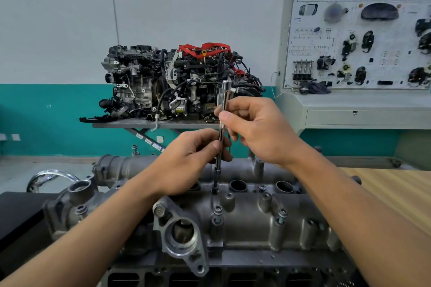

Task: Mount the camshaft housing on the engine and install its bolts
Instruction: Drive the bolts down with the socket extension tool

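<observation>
Left hand [191, 161] pinches extension bar [220, 142] low; right hand [254, 130] grips it higher; tip on camshaft housing [245, 223].

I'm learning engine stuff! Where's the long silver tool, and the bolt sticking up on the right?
long silver tool [224, 98]: head view, on its shiny upper shaft.
bolt [282, 213]: head view, on its raised head at the housing's near edge.

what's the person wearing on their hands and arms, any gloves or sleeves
Nothing: the left hand and the right hand are bare, with no gloves, rings, watch or wristband showing. The left forearm and right forearm are uncovered right to the frame's edge, so no sleeves are in view.
</observation>
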`<state>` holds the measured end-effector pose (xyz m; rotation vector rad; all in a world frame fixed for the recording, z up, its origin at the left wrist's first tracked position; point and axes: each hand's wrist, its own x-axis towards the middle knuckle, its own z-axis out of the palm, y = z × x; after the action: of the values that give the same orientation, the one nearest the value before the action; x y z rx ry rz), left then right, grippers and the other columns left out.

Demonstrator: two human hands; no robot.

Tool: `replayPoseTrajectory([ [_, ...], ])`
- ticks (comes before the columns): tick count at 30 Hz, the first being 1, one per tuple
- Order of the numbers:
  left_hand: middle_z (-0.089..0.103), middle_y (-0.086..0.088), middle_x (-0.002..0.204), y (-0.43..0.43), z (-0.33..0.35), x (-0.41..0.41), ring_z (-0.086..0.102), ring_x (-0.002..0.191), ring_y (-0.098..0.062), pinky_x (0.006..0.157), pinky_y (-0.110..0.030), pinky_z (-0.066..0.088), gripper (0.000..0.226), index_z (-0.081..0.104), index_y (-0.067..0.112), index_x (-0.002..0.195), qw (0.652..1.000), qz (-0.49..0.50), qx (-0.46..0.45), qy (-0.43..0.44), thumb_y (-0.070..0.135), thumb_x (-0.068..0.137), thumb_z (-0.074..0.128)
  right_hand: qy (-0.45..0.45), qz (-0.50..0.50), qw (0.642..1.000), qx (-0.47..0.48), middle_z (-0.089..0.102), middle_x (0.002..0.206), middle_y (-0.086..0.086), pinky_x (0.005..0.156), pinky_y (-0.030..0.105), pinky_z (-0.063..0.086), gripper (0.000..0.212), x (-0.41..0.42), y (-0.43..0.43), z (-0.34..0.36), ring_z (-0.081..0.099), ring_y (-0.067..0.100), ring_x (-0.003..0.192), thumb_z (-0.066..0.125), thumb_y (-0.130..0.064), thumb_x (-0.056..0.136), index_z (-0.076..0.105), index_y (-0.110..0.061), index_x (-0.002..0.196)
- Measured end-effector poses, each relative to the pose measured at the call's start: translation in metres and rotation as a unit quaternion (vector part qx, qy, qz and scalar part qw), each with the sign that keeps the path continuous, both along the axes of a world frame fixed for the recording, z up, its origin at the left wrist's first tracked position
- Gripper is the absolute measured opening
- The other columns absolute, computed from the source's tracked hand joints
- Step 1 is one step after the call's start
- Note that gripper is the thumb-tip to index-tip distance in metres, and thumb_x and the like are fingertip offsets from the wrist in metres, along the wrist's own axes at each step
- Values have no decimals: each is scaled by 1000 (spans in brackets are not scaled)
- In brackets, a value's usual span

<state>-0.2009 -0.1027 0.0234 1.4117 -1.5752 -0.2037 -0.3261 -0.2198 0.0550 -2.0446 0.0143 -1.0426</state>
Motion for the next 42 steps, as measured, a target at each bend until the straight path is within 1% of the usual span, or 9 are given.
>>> replayPoseTrajectory([
  [5,74,-14,80,-4,0,5,67,70,-21,71,-38,55,24,68,4,84,997,31,-61,41,27,80,75,-34,-62,997,-6,60,58,0,50,26,45,21,5,-2,-3,53,11,52,80,-24,81,63,-17,72],
  [10,78,-1,81,-2,-2,6,72,77,-4,70,-16,53,9,72,10,92,999,23,-37,21,13,95,63,-14,0,1000,14,56,55,-4,47,15,39,20,3,-4,0,48,8,48,66,-29,89,70,-11,82],
  [15,77,-3,88,-1,-2,4,71,85,-8,75,-24,55,19,70,8,105,1000,20,-17,2,11,102,52,-4,-3,1000,-9,55,52,-5,48,16,39,16,5,-5,-2,47,9,48,62,-16,95,71,-12,83],
  [19,74,-11,75,-4,-2,4,62,66,-14,64,-24,48,14,70,7,89,998,25,-48,35,20,89,71,-38,-47,998,-7,56,50,-6,45,21,40,23,7,-4,-4,48,9,46,78,-24,83,62,-24,66],
  [22,69,-1,64,-4,-3,6,54,58,-7,57,-19,43,14,70,9,77,997,32,-64,37,19,84,77,-42,-62,997,-10,56,53,-2,47,27,41,25,7,-4,-4,47,15,50,81,-35,78,61,-21,70],
  [26,78,3,82,-2,-3,6,67,72,3,68,-11,47,13,74,11,92,999,34,-33,-17,11,96,62,1,8,1000,-4,54,56,-1,50,26,41,13,6,-4,-4,46,13,51,68,-30,89,71,-18,86],
  [31,78,0,87,0,-1,2,71,84,-9,75,-20,53,16,71,12,103,999,31,-19,-27,13,100,56,26,-5,999,-25,53,49,-8,49,15,39,19,6,-6,-6,45,5,46,60,-16,96,68,-7,81],
  [35,72,-20,80,-2,-1,3,61,67,-21,69,-47,54,19,70,7,92,997,50,-55,21,23,85,77,-15,-43,999,-15,53,47,-11,44,13,36,25,9,-5,-8,44,1,43,77,-22,85,59,-21,67],
  [42,78,1,80,-1,-3,3,70,75,2,67,-9,48,11,73,9,96,998,32,-48,3,6,95,62,9,-8,1000,-22,55,51,-10,50,17,40,20,5,-2,-6,46,5,48,66,-24,94,68,-7,84],
])
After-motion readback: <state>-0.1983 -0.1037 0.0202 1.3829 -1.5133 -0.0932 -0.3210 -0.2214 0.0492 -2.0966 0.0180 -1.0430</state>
